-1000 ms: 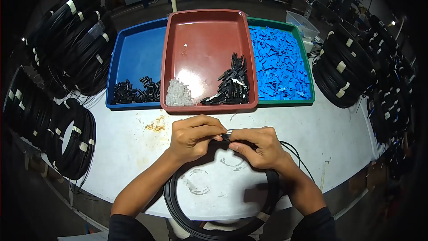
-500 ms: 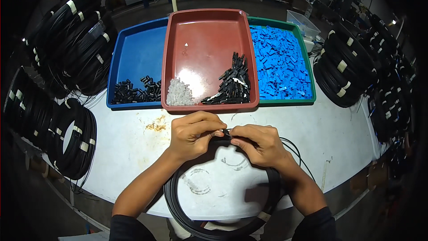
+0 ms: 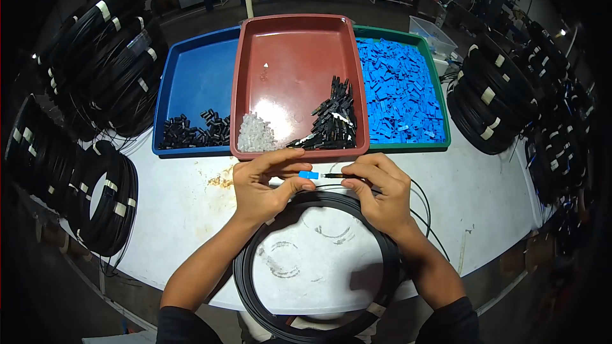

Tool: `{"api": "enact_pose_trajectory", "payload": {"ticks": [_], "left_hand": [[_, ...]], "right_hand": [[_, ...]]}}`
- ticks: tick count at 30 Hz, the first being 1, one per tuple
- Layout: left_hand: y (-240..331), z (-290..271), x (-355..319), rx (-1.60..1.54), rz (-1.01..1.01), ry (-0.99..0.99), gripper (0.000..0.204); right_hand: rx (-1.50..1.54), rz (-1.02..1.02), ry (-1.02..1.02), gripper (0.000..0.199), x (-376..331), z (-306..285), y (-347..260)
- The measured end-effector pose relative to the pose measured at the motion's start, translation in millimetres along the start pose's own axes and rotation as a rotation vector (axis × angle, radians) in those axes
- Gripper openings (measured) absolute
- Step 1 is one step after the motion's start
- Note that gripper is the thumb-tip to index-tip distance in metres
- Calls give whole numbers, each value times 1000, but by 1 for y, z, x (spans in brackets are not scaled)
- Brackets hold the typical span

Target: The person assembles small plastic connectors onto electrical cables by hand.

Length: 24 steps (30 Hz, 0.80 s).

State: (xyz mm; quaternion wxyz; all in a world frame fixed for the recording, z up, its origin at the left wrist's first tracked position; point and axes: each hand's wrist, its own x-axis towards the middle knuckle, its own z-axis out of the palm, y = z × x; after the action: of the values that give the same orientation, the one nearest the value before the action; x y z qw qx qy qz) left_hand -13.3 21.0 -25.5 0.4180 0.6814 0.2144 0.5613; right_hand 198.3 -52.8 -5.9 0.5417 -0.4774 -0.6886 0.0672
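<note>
Fingers of my left hand point(image 3: 264, 185) pinch small blue plastic connector housing point(image 3: 308, 175), right hand point(image 3: 379, 194) grips thin black cable end point(image 3: 335, 176); I judge next: push housing fully on.

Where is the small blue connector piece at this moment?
In the head view, the small blue connector piece is near the table's centre, pinched in the left hand fingertips, just below the red tray and beside the right hand.

Three trays point(image 3: 298, 25) sit side by side behind the cable coil point(image 3: 319, 261), with more coils point(image 3: 102, 70) apparently stacked left and right.
</note>
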Motion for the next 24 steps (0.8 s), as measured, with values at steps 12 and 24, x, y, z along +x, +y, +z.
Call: {"api": "enact_pose_trajectory", "payload": {"ticks": [12,24], "left_hand": [[3,2,2,123,8,-73,32],[8,1,6,309,214,-180,20]], "right_hand": [[-28,-69,-21,19,-4,2,3],[-15,-93,-105,19,-2,2,4]]}}
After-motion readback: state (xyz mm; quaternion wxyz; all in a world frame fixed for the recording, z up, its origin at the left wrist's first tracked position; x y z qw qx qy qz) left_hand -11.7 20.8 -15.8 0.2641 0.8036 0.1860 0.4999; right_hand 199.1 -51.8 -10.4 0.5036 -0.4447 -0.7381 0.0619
